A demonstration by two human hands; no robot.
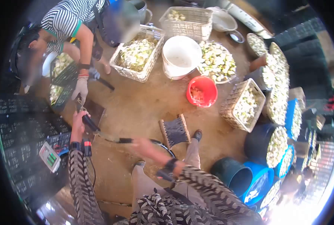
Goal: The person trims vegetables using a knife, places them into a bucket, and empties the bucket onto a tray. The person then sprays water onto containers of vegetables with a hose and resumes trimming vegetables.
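My left hand (78,120) is closed around a dark-handled tool (90,123), whose thin metal end points up toward another person's gloved hand (80,89). That glove is at or touching the metal end; I cannot tell which. Blurred by motion, my right hand (147,148) is closed on a black-handled tool (125,140). From its handle a narrow, pale blade-like part reaches left toward my left hand. Both hands are above the brown floor (131,108), in front of my legs.
A low stool (175,131) stands by my foot. Beyond are a red basin (202,91), a white bucket (181,56) and crates of pale cut vegetables (137,54). Blue tubs (257,183) stand at right. Dark crates (28,127) and a scale (50,156) are at left.
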